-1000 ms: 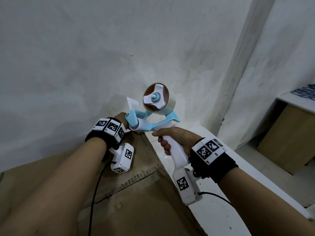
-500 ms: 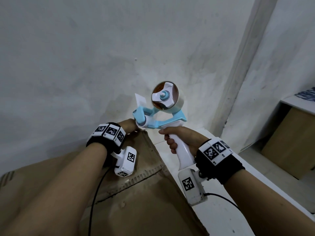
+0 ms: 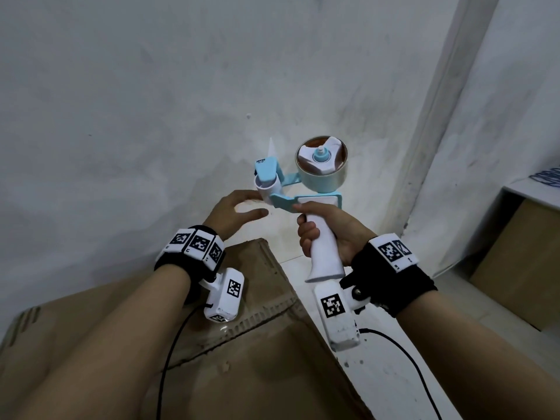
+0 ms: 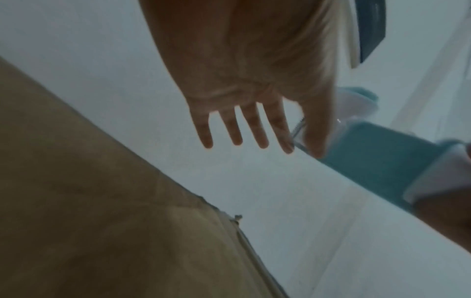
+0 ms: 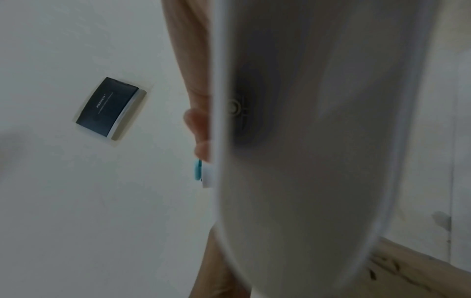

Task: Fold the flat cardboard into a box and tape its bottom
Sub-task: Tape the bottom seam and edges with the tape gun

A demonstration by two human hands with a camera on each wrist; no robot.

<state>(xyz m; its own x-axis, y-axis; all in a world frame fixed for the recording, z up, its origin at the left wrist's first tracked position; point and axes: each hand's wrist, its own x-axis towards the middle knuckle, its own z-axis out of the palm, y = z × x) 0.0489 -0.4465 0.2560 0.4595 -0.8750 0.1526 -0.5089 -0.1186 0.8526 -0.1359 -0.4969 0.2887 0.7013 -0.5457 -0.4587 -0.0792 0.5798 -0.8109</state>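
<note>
- Box (image 3: 248,359): brown corrugated cardboard, matt, scuffed, with a ragged fluted edge.
- Tape gun (image 3: 306,189): smooth plastic, white handle and light-blue frame, slightly glossy.
- Tape roll (image 3: 322,177): glossy clear film.
- Wall (image 3: 151,101): matt, rough whitish plaster.
- Desk (image 3: 394,374): smooth white, speckled.

Brown cardboard (image 3: 242,374), blue-and-white tape dispenser (image 3: 303,189), perhaps brownish tape roll (image 3: 321,174)

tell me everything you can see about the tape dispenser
The tape dispenser is a pistol-style gun: white handle, light blue frame, white roller at the front, and a roll of clear tape on a white three-armed hub. It is held up in the air above the cardboard, the right hand gripping its handle. The open left hand reaches its roller end.
</note>
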